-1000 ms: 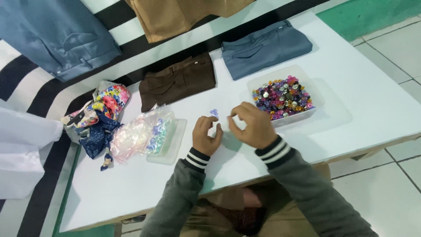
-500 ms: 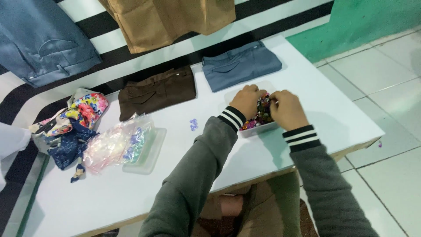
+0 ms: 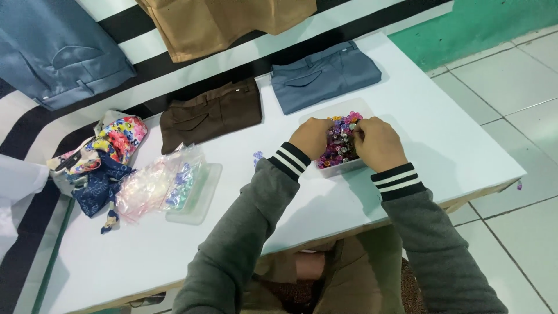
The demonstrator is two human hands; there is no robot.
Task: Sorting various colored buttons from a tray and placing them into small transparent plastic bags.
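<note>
**Both hands in the bead tray**

Left hand (image 3: 311, 138) and right hand (image 3: 376, 142) dip into the clear plastic tray (image 3: 343, 167) of small multicoloured beads (image 3: 339, 142), mid-table in front of the folded blue-grey trousers (image 3: 322, 74). Fingers curl down among the beads; whether they pinch any, I cannot tell. These pieces look light, hard and slippery, so a fingertip pinch probably suits them best. One stray bead (image 3: 257, 156) lies beside the left wrist.

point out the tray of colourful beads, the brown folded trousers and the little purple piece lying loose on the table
tray of colourful beads (image 3: 342, 170): head view, on its clear front wall.
brown folded trousers (image 3: 212, 113): head view, middle of the folded cloth.
little purple piece (image 3: 257, 155): head view, on the piece itself, left of the left sleeve cuff.
</note>
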